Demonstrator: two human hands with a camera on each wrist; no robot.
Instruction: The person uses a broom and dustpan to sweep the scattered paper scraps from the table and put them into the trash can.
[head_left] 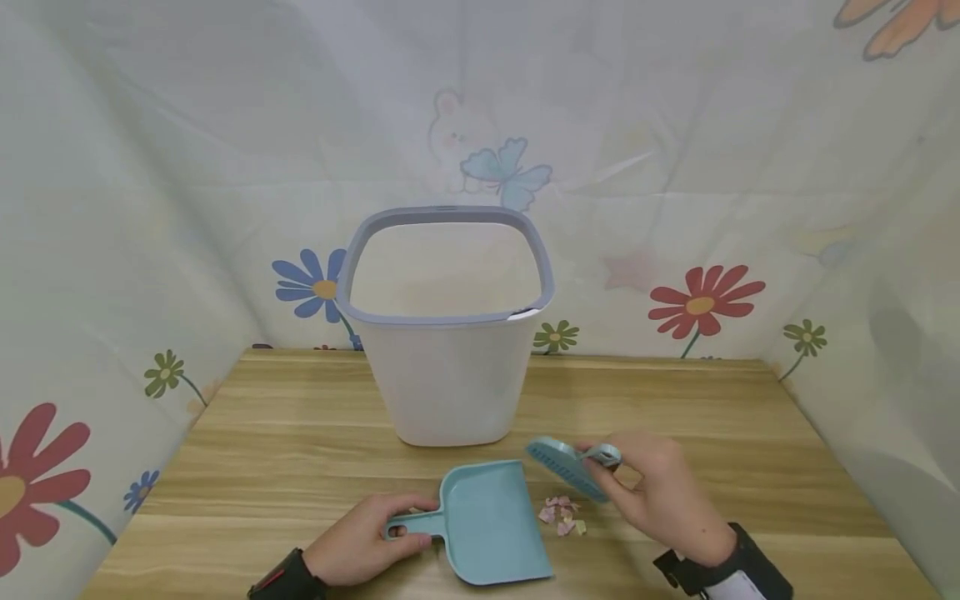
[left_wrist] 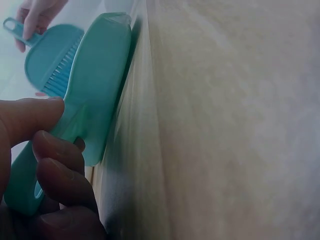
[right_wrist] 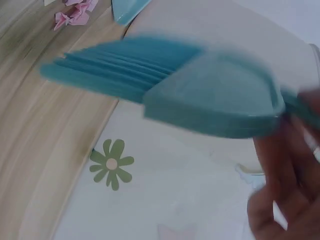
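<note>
My left hand point(head_left: 365, 540) grips the handle of a teal dustpan point(head_left: 491, 521), which lies on the table with its wide edge facing right. In the left wrist view, the thumb and curled fingers wrap the dustpan point(left_wrist: 97, 85) handle. My right hand point(head_left: 660, 487) holds a small teal hand brush point(head_left: 566, 467) by its handle, raised above the table. Its bristles show in the right wrist view, where the brush point(right_wrist: 215, 95) is blurred. A small pile of pink and pale yellow paper scraps point(head_left: 561, 515) lies between the dustpan's edge and the brush.
A tall white bin point(head_left: 453, 375) with a grey-blue rim stands behind the dustpan, its top open. The wood-grain table point(head_left: 300, 433) is bordered by a flower-printed curtain point(head_left: 637, 167) at the back and sides.
</note>
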